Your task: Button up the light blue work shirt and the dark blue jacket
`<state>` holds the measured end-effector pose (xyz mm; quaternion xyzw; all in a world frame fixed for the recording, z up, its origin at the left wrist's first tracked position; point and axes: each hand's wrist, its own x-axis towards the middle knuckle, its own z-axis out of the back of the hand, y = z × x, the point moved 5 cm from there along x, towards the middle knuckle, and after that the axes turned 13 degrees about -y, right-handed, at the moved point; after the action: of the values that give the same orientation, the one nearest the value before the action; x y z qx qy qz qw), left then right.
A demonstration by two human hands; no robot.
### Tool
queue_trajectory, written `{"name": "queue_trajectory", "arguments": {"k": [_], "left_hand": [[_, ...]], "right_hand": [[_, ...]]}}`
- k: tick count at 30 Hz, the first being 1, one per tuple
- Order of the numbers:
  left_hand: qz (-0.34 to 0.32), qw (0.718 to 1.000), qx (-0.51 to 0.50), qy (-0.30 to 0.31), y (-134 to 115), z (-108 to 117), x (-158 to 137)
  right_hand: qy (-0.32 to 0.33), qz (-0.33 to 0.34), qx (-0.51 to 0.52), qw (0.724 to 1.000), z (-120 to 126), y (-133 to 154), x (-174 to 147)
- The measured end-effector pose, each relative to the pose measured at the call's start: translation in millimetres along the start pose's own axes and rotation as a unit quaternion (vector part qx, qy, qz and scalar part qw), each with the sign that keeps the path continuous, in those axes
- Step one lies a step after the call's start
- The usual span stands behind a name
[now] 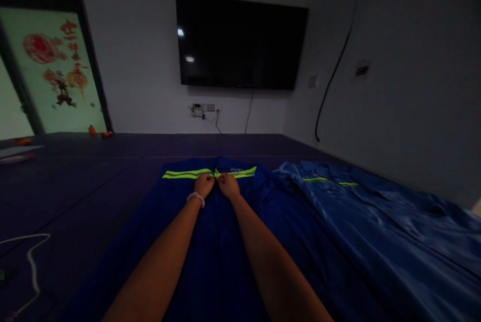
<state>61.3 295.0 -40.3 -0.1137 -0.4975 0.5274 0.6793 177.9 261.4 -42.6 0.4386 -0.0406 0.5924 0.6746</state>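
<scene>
A dark blue work jacket (221,242) lies spread out in front of me, with a yellow-green reflective band (184,173) across its chest. My left hand (204,185), with a pale scrunchie (196,198) at its wrist, pinches the jacket's front edge at the band. Close beside it, my right hand (228,186) is closed on the other front edge. The hands nearly meet at the middle of the front. Whether a button or zip sits between the fingers is too small and dark to tell.
A second, lighter blue work garment (361,211) with reflective strips lies at the right. A white cable (33,262) curls at the left on the dark surface (124,161). Small orange objects (92,130) stand near the glass door (56,71). A television (240,43) hangs on the far wall.
</scene>
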Motion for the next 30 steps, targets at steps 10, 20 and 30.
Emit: {"name": "queue_trajectory", "arguments": {"k": [10,20,30], "left_hand": [[-0.005,1.000,0.003,0.005,0.2,-0.4,-1.2],[-0.016,1.000,0.021,0.008,1.8,-2.7,-0.9],[-0.029,0.999,0.010,0.010,3.2,-4.0,-0.3]], "right_hand": [[0.001,-0.015,0.020,1.000,-3.1,-3.2,0.7],[-0.007,-0.047,0.061,0.997,-11.2,-14.1,5.3],[-0.005,-0.049,0.091,0.995,-13.7,-13.2,5.8]]}}
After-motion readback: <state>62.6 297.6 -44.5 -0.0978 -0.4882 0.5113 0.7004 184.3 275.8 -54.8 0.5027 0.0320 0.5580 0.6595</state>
